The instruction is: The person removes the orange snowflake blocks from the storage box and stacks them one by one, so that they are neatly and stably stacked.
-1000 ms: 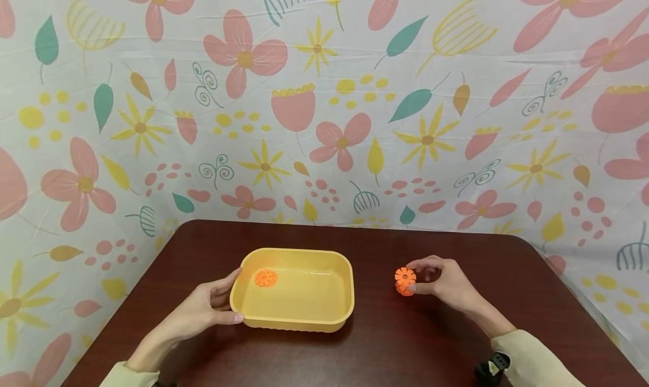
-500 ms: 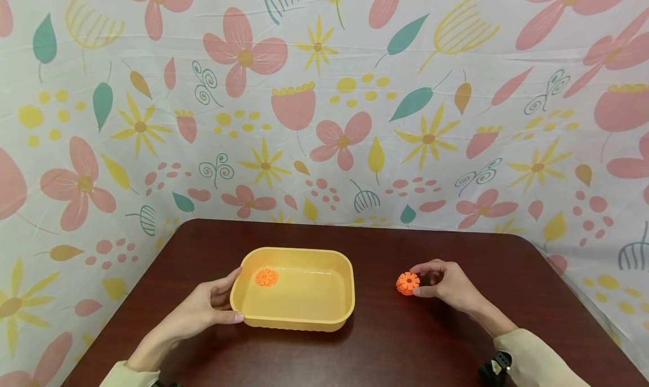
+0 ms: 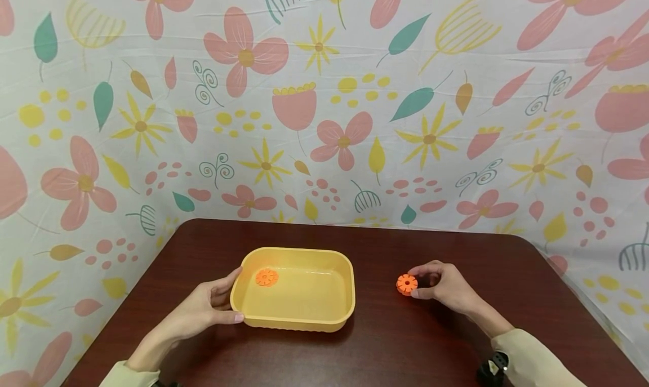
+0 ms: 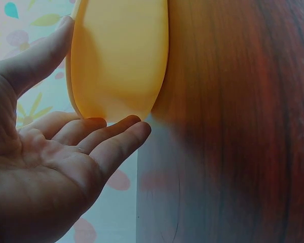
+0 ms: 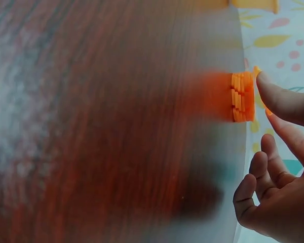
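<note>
My left hand point(image 3: 205, 311) grips the left end of a yellow plastic tray point(image 3: 324, 323), thumb at the near corner and fingers along the end wall; the left wrist view shows thumb and fingertips against the tray point(image 4: 119, 55). Inside it, toward the left, lies an orange notched disc point(image 3: 266, 277). To the right of the tray, my right hand point(image 3: 446, 285) pinches an orange notched flower-shaped disc point(image 3: 407, 283) between thumb and forefinger. In the right wrist view this disc is right at the top of a short stack of orange discs point(image 5: 238, 98) on the table; the other fingers are loosely curled.
A dark reddish-brown table point(image 3: 375, 353) with rounded far corners carries everything. Behind and beside it hangs a flower-printed cloth point(image 3: 345, 94). A black band point(image 3: 492, 369) sits at the right wrist, by the pale sleeve point(image 3: 532, 359).
The right hand has lowered slightly, and its disc, earlier standing out above the one beneath, now overlaps the stack. The left hand and tray stay in place.
</note>
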Available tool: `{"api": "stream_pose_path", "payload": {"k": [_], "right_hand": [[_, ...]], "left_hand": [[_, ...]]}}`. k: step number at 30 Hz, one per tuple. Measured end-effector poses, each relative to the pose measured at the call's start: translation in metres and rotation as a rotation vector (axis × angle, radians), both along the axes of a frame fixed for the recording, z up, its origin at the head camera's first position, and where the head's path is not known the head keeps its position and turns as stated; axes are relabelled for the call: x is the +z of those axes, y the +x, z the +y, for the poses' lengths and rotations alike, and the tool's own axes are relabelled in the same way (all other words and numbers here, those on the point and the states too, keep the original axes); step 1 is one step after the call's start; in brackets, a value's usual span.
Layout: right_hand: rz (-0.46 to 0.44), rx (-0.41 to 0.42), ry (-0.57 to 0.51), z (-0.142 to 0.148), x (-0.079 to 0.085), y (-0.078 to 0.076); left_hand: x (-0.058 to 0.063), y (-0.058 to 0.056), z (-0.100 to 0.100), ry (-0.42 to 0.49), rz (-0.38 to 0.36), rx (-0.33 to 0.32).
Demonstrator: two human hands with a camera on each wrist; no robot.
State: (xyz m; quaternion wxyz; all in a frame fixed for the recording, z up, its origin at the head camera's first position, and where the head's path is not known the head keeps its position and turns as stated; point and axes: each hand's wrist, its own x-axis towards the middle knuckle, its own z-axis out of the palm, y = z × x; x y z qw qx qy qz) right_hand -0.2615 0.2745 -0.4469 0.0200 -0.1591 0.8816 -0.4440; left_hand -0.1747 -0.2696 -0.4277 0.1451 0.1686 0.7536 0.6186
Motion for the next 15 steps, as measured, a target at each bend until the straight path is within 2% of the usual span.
{"api": "stream_pose_path", "payload": {"k": [15], "right_hand": [[0.030,-0.008,0.044,0.0031,-0.0049,-0.0014]], "left_hand": [[-0.0002,-0.0002,-0.0004,0.001,-0.002,0.001]]}}
